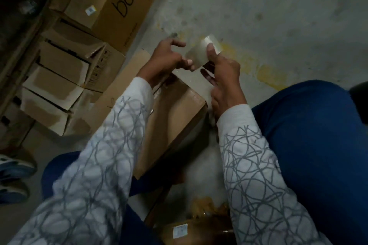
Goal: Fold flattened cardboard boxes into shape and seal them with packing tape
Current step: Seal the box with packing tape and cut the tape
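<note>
We see the left hand [167, 57] and right hand [223, 71] pinching a clear, shiny strip of packing tape [201, 51] stretched between them. The brown folded cardboard box [175, 113] sits at six o'clock below, its near side hidden by patterned white sleeves [111, 145]. The tape roll is hard to make out.

Tape: a clear, glossy plastic strip [201, 51] caught the light.
Box: plain brown matt cardboard carton [175, 113].
Floor: rough, stained grey concrete [278, 16].
Sleeves: white patterned soft cloth [254, 165].
</note>
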Motion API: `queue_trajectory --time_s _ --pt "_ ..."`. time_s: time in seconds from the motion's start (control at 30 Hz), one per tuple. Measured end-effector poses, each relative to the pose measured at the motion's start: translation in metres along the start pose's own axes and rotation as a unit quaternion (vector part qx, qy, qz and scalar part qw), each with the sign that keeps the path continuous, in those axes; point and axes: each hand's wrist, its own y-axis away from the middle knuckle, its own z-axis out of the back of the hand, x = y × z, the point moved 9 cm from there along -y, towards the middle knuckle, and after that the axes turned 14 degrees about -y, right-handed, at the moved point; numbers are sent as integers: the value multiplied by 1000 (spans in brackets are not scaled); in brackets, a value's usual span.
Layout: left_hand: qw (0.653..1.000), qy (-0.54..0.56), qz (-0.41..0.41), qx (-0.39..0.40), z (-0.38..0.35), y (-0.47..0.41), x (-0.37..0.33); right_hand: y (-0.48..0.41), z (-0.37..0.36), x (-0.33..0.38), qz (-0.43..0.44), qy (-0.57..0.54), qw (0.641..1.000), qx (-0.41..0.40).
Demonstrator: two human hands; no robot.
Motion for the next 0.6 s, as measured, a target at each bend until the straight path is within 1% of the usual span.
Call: queue_trajectory --time_s 0.03,0.1,0.17,0.2,0.23,0.27,0.3,0.33,0.37,0.4,0.43,0.47,0.53,0.6 --pt "1000 13 -12 -14 4 17 -6 8 -2 2 -7 -13 1000 4" --pt "997 62 -4 -43 8 55 -1 29 -7 6 0 5 1000 16" --pt "989 125 34 -73 8 95 19 49 -10 2 -5 87 996 35" --pt "983 151 57 -90 7 117 33 60 -8 -1 -13 169 985 43" --pt "978 164 77 -105 6 140 48 71 -3 -3 -21 280 958 56" --pt "977 158 91 -114 5 164 62 81 4 -5 -26 404 912 70" --pt "980 130 99 -115 3 189 75 92 16 -6 -27 514 854 76" --pt "985 88 100 -109 -1 213 86 103 27 -6 -18 596 799 79" --pt "989 44 94 -102 -6 236 94 116 37 -6 -1 650 756 79" --pt "992 8 81 -100 -12 256 101 129 44 -9 22 681 727 86" --pt "993 -12 70 -99 -20 273 107 145 47 -12 51 695 709 107" --pt "994 -11 64 -93 -28 286 112 159 45 -19 88 694 700 143" --pt "996 20 53 -63 -43 300 122 198 32 -31 168 655 698 236" --pt "997 56 33 -29 -52 304 127 231 21 -41 221 618 685 317"
